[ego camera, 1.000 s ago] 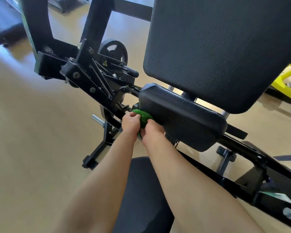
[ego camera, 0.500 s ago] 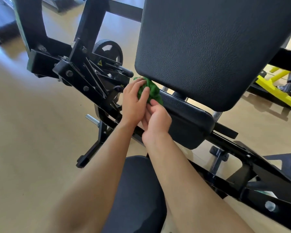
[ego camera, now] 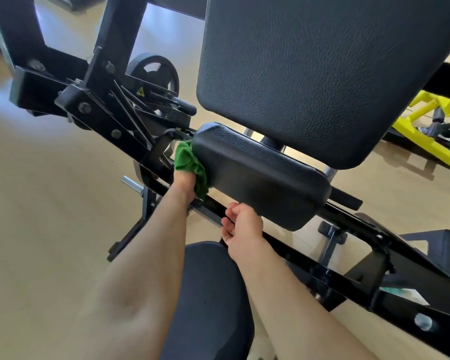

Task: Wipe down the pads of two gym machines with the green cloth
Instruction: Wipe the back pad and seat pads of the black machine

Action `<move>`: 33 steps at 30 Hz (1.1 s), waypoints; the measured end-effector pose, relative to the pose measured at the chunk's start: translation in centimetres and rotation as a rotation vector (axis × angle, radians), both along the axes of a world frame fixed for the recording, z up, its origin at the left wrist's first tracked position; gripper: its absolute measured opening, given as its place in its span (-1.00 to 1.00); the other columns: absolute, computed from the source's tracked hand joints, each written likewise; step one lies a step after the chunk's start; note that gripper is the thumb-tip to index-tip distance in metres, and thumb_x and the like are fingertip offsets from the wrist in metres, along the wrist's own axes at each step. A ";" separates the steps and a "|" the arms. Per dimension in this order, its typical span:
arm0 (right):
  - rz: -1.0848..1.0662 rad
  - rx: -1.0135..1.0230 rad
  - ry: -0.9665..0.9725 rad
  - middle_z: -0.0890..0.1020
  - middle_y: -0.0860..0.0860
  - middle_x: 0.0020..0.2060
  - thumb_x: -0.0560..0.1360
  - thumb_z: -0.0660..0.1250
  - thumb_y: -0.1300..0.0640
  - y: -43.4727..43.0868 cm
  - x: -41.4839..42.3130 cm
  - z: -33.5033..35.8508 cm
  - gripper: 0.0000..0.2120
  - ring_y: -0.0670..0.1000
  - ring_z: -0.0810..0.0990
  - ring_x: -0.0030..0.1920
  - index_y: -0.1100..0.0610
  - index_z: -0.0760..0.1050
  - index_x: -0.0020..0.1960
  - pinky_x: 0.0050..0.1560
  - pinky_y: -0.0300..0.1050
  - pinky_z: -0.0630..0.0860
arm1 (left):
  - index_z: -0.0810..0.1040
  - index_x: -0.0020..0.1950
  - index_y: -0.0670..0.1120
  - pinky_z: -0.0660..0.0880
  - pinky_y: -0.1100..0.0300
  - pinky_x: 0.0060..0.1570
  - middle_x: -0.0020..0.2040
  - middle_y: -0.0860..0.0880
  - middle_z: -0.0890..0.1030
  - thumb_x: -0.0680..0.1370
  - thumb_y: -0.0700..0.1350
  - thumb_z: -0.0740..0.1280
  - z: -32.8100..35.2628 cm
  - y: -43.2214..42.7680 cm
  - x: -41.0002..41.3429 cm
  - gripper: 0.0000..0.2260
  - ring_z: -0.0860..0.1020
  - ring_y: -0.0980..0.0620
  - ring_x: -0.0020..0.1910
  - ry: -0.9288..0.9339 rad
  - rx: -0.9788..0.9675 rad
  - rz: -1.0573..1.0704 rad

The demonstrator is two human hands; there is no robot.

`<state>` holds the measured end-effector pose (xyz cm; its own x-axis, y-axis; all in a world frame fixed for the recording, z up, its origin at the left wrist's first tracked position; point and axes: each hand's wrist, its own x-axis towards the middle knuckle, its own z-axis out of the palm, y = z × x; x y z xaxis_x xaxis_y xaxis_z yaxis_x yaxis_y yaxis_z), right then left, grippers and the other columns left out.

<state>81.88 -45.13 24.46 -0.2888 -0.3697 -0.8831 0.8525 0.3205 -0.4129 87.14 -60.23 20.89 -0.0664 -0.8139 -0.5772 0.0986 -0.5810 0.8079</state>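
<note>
One pad end under the cloth

The left hand (ego camera: 183, 184) grips the bunched green cloth (ego camera: 189, 161) against the left end of the lower pad (ego camera: 260, 175); the right hand (ego camera: 242, 227) hangs loosely curled, empty, just below. Next likely calls for sweeping rightward.

floor (ego camera: 50, 203): tan | on it: black machine frame (ego camera: 135, 227); yellow frame (ego camera: 426, 144), perhaps another machine

Left hand (ego camera: 183, 181): fingers were buried in the cloth (ego camera: 190, 162); I could not see how they lay. Back pad (ego camera: 322, 74) ran off the top and right edges; seat (ego camera: 211, 294) was cut by the bottom edge. Yellow machine (ego camera: 431, 144) was clipped at right, blurred. I could not read the triangular sticker (ego camera: 140, 92) nor the label (ego camera: 400, 292) at lower right: too small, smeared.
</note>
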 end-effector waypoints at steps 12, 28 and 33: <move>-0.013 0.157 -0.035 0.54 0.01 -0.28 0.64 0.21 0.24 2.9 -1.3 -5.8 -0.75 -0.01 0.49 -0.31 0.14 0.49 -0.20 -0.21 -0.11 0.43 | 0.57 -0.02 -0.15 0.61 0.00 -0.12 -0.12 -0.09 0.60 0.66 -0.09 0.12 -4.0 6.3 -2.1 -0.73 0.61 -0.05 -0.20 0.231 0.191 0.195; -0.312 -0.065 -0.001 0.68 0.16 0.24 0.60 0.14 -0.19 9.4 -7.2 -5.8 -0.53 0.20 0.62 0.25 0.05 0.63 0.27 0.40 0.14 0.48 | 0.54 -0.01 -0.16 0.56 0.19 0.01 0.07 -0.19 0.62 0.63 -0.20 0.23 -4.9 21.5 -8.1 -0.89 0.57 -0.25 0.21 -0.341 0.211 -0.462; -0.410 -0.322 -0.099 0.71 0.20 0.17 0.66 0.04 -0.13 8.5 -9.2 -3.6 -0.51 0.26 0.63 0.24 0.09 0.60 0.33 0.30 0.19 0.52 | 0.59 -0.14 -0.09 0.50 0.06 -0.16 -0.13 -0.10 0.66 0.43 -0.13 0.34 -3.3 21.6 -6.7 -0.93 0.62 -0.13 -0.10 -0.517 -0.214 -0.349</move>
